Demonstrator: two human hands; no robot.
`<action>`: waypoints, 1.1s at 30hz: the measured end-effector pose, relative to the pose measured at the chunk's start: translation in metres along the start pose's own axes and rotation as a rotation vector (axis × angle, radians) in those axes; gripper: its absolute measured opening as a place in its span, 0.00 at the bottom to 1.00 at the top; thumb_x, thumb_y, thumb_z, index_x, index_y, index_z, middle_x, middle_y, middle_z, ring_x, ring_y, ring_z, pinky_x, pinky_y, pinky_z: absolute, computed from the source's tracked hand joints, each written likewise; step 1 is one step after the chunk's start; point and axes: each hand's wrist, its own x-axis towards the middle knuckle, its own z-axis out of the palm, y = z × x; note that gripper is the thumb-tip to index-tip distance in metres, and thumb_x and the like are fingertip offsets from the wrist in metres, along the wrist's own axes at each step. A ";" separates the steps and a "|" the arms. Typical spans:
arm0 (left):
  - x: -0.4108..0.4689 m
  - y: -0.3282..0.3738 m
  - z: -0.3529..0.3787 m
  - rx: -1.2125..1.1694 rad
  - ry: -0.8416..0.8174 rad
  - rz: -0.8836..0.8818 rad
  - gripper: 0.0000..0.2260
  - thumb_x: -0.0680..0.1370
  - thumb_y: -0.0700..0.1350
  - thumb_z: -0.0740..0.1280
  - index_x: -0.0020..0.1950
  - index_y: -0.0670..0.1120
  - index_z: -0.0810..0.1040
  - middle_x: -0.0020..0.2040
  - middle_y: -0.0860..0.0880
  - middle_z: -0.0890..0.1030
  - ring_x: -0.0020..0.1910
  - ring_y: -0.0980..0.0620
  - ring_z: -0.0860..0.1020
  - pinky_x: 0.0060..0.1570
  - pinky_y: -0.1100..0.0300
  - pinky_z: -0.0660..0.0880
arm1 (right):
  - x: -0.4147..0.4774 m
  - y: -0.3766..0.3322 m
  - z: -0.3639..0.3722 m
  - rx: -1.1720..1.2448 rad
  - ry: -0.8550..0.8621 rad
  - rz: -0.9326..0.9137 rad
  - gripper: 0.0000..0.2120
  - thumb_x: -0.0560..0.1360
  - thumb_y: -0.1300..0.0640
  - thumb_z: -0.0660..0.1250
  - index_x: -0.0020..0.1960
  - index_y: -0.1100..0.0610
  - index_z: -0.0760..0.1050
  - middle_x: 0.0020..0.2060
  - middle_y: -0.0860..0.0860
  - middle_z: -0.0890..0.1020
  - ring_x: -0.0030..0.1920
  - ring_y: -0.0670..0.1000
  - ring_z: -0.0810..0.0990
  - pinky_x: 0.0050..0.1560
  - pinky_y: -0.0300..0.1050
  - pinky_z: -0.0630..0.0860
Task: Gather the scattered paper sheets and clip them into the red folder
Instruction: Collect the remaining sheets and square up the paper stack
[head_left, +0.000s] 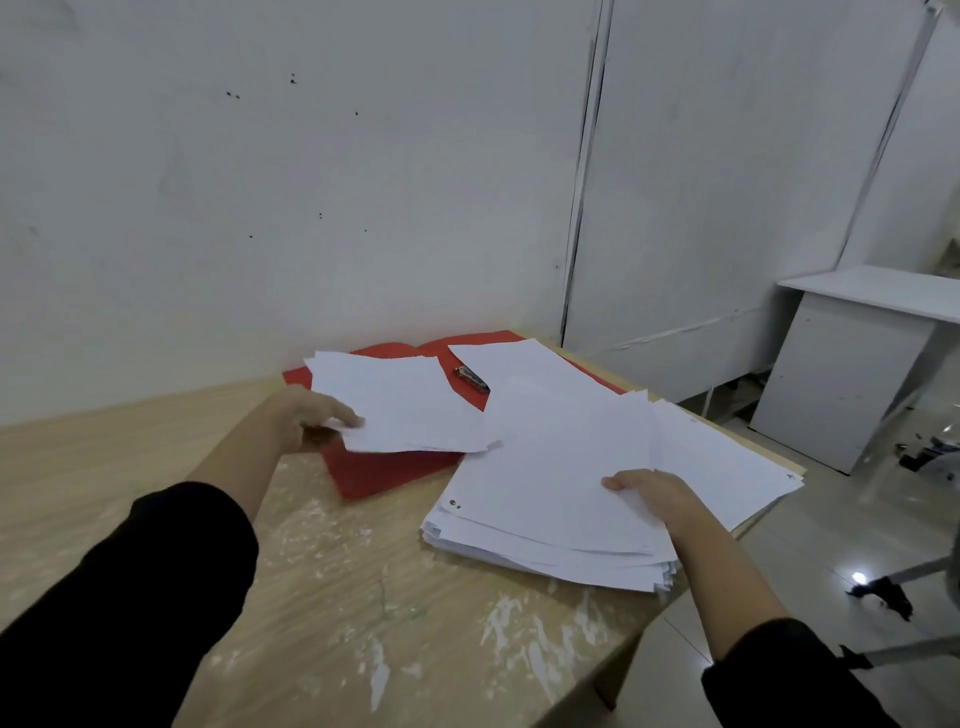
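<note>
Both hands are clamped on paper: the left hand (317, 415) pinches the near-left corner of a small bundle of sheets (405, 405), which sits over the left half of the red folder (395, 470). The right hand (655, 493) has its thumb on top and its fingers tucked under the near edge of the big stack (550, 483), gripping the upper sheets. That stack is pretty messy, fanned out on the right side of the wooden table (353, 597) and spilling over the folder's right half. The folder lies open and flat, up against the wall, with its metal clip (471, 378) showing between the two lots of paper. Black sleeves on both arms, and a white desk (883, 291) stands off to the right
</note>
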 end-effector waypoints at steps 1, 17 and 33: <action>0.000 -0.006 0.002 0.037 -0.006 -0.013 0.09 0.73 0.33 0.71 0.52 0.37 0.75 0.42 0.43 0.76 0.34 0.49 0.74 0.23 0.59 0.76 | 0.000 0.000 0.000 -0.004 0.001 0.001 0.13 0.71 0.57 0.72 0.50 0.59 0.71 0.38 0.48 0.72 0.38 0.48 0.70 0.31 0.41 0.62; -0.053 0.041 0.014 -0.054 -0.137 0.510 0.17 0.76 0.31 0.64 0.64 0.36 0.74 0.56 0.43 0.79 0.51 0.45 0.79 0.53 0.51 0.75 | -0.001 0.000 0.004 0.218 0.086 -0.035 0.33 0.75 0.32 0.55 0.71 0.53 0.64 0.68 0.55 0.70 0.63 0.59 0.72 0.65 0.53 0.66; -0.050 -0.036 0.125 0.960 -0.154 0.479 0.23 0.79 0.57 0.60 0.65 0.40 0.70 0.70 0.39 0.60 0.69 0.41 0.59 0.63 0.51 0.64 | -0.005 0.006 -0.002 0.128 -0.132 -0.089 0.19 0.72 0.59 0.72 0.60 0.57 0.71 0.56 0.54 0.77 0.50 0.55 0.76 0.48 0.49 0.75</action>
